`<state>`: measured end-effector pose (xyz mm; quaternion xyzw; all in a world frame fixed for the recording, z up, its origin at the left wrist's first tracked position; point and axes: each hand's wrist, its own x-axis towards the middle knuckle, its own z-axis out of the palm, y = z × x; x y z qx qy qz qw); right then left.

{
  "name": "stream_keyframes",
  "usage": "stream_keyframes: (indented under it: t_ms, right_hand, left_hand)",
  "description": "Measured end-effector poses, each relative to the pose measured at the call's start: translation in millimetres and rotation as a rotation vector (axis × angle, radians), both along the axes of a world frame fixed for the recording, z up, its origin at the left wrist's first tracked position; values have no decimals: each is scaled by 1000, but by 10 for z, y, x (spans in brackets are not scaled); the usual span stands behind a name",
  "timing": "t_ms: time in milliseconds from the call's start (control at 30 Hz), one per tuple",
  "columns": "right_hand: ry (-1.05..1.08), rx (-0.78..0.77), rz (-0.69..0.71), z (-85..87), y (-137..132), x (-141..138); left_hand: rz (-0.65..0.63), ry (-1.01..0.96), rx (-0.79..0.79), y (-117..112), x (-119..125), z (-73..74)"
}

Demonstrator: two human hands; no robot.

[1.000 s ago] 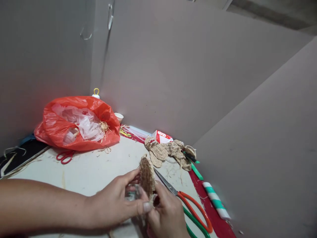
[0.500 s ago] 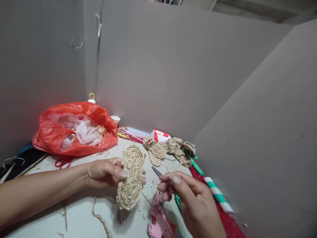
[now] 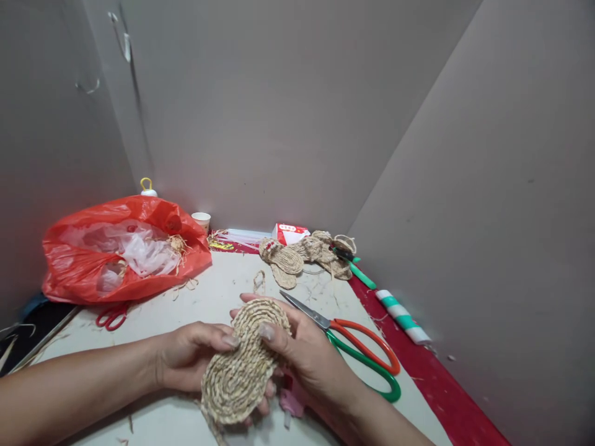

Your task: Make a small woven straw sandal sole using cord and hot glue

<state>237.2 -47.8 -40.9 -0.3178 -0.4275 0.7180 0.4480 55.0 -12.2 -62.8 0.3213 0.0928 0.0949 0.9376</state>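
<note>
Between my two hands is a small sole-shaped piece of coiled straw braid [image 3: 242, 367], tilted with its flat face toward me. My left hand [image 3: 195, 353] grips its left edge, thumb on top and fingers underneath. My right hand [image 3: 304, 353] holds the upper right part, its thumb pressed on the face. Beneath the right hand a pink glue gun [image 3: 291, 402] lies mostly hidden. Scissors [image 3: 330, 322] with one orange and one green handle lie just right of my right hand. A loose braid end hangs below the piece.
A red plastic bag [image 3: 60, 260] with white plastic and straw stands at left, red-handled scissors [image 3: 111, 317] before it. At the back are a paper cup [image 3: 201, 220], woven straw slippers [image 3: 288, 257] and a red-white box [image 3: 290, 233]. A green-white striped roll [image 3: 403, 317] lies by the right wall.
My right hand has moved left and taken hold of the straw sole, which now leans to the right at its top. The orange and green scissors have come into fuller view.
</note>
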Motion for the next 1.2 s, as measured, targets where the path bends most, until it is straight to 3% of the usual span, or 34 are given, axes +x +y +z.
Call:
stream_keyframes:
  t_ms: [267, 433, 733, 967, 1200]
  right_hand:
    - [-36, -13, 25, -143, -2, -59]
    - [-62, 24, -6, -129, -7, -31]
    - [304, 40, -8, -46, -22, -22]
    - [278, 77, -14, -38, -99, -61]
    - [221, 185, -39, -83, -205, -147]
  left_hand:
    - [31, 13, 96, -43, 53, -112]
    - [114, 66, 163, -107, 81, -92]
    - [104, 69, 163, -172, 156, -112]
    - [-18, 1, 135, -209, 196, -37]
    - [35, 167, 113, -311, 244, -123]
